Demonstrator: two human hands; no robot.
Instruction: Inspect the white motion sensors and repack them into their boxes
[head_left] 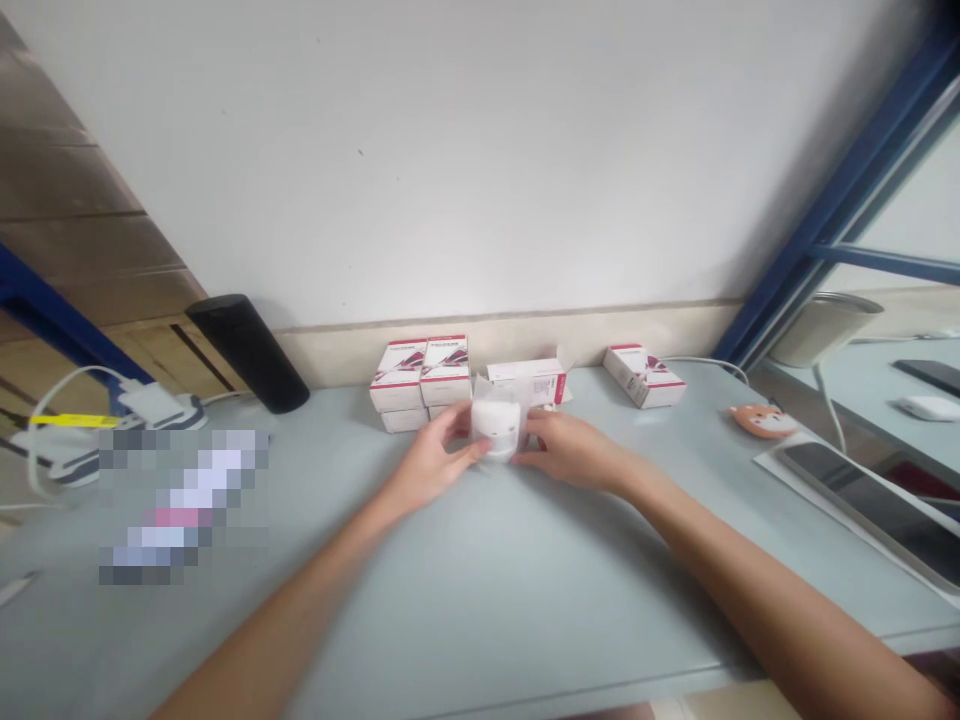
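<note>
In the head view, a small white plastic device point(496, 425) stands upright between my two hands, with what looks like clear plastic wrap around it. My left hand point(439, 455) grips its left side, the thumb lying across the lower front. From the right, the bent fingers of my right hand point(562, 447) close against its other side; the fingertips are partly hidden. Just behind it lies an opened white and red box point(525, 378) with a raised flap. Stacked white and red boxes point(399, 375) stand behind my left hand.
Another small box point(645, 377) sits farther right, near an orange animal-faced item point(763, 421) and a dark flat device point(870, 500). On the left are a black cylinder point(251, 355), white chargers with cables point(154, 405) and a pixelated phone-like shape point(184, 510). A wall borders the desk point(465, 600).
</note>
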